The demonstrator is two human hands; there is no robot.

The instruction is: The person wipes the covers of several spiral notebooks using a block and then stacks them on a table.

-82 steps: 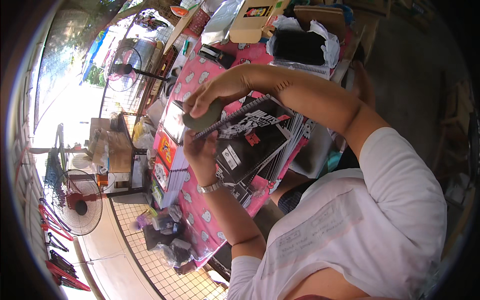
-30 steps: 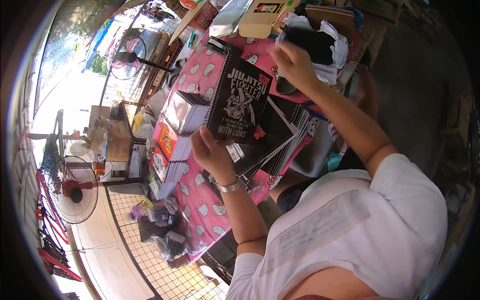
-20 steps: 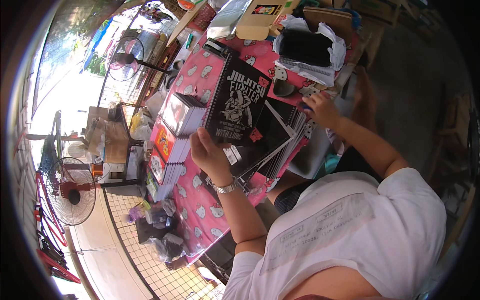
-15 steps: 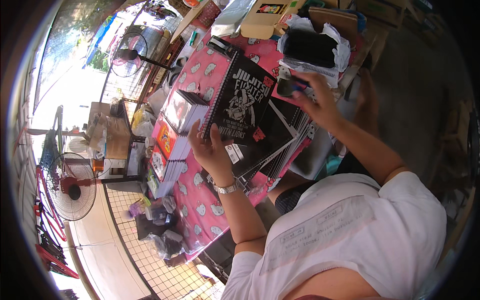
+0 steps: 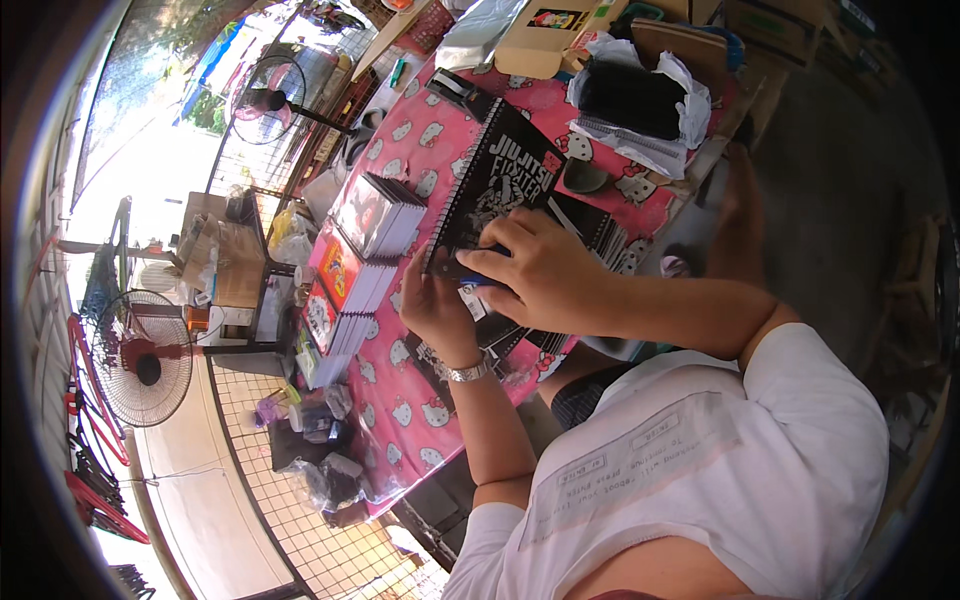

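A black spiral notebook [image 5: 500,195] with white print lies tilted on other black spiral notebooks [image 5: 598,228], on a table. My left hand [image 5: 440,315] is closed at its near left corner, by the wire binding. My right hand [image 5: 550,268] reaches across the cover, its fingers pinched around a small blue-and-black tool [image 5: 485,281] at the binding beside my left fingers. The tool is mostly hidden, so its kind is unclear. A small dark green bowl [image 5: 586,178] sits just beyond the notebooks.
Stacks of small spiral notebooks [image 5: 378,218] stand along the left of the pink table cover [image 5: 400,410]. At the back are a black tape dispenser [image 5: 462,92], an open cardboard box [image 5: 530,45] and a black bundle in white paper [image 5: 635,98]. A fan [image 5: 145,358] stands left.
My right hand has come from beside the bowl to the notebook's binding, bringing the blue-and-black tool. The fingers of my left hand have drawn together at the corner.
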